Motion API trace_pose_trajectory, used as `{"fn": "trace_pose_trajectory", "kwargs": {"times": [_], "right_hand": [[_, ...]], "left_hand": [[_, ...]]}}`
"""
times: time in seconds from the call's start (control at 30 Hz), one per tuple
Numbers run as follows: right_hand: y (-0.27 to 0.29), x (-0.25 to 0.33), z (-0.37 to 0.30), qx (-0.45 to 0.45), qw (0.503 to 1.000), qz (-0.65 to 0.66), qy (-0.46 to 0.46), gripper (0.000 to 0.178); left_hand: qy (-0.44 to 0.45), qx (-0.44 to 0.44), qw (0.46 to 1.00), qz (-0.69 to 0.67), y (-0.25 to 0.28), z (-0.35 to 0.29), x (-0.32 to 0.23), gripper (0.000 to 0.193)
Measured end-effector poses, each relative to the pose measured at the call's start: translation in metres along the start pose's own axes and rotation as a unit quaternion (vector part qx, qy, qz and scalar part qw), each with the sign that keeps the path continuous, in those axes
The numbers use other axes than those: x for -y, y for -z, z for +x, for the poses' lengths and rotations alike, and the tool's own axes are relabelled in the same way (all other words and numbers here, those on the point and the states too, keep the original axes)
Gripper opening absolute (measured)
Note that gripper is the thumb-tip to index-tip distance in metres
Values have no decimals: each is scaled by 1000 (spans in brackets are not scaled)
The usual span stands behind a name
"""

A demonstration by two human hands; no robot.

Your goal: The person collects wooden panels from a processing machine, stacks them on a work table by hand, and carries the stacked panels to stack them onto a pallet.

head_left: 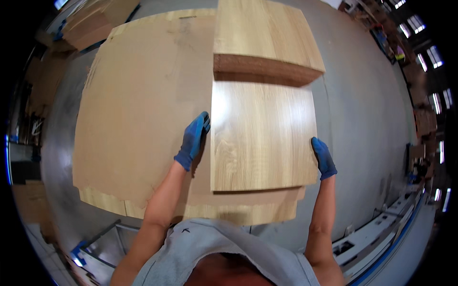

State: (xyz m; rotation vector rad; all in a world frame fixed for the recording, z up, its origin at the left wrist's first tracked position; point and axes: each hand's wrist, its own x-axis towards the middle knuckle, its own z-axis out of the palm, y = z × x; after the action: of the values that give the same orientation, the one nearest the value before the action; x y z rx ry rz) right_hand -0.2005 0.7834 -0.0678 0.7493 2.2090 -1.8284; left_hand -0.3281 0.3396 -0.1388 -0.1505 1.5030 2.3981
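A square light wood-grain panel [262,138] lies in front of me, its near edge casting a thin shadow on the cardboard below. My left hand [193,139], in a blue glove, is beside the panel's left edge with fingers stretched out and a narrow gap between. At the opposite edge is my right hand [324,158], also gloved in blue, its fingertips against the panel's side and its fingers extended. Just beyond stands a taller stack of matching panels [267,31], its brown side facing me.
A large sheet of brown cardboard [138,114] with torn edges covers wood-grain boards [243,213]. Grey floor [367,119] lies to the right. More cardboard [95,24] is piled at the far left. A metal frame [112,240] stands near left, and long pale rails [377,233] lie near right.
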Motion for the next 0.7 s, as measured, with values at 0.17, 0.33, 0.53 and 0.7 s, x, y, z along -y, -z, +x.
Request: {"fn": "trace_pose_trajectory", "kwargs": {"times": [0.17, 0.33, 0.53, 0.7], "right_hand": [[-9, -13, -48, -5, 1000, 30, -2, 57], [-8, -7, -47, -5, 999, 50, -12, 57], [0, -14, -49, -33, 996, -56, -64, 58], [-13, -24, -57, -142, 980, -126, 62, 57]], "left_hand": [[-32, 17, 983, 177, -22, -74, 1, 48], [-81, 14, 915, 395, -18, -71, 21, 41], [-46, 48, 929, 363, -17, -70, 17, 38], [-66, 40, 921, 381, -14, -66, 13, 42]]}}
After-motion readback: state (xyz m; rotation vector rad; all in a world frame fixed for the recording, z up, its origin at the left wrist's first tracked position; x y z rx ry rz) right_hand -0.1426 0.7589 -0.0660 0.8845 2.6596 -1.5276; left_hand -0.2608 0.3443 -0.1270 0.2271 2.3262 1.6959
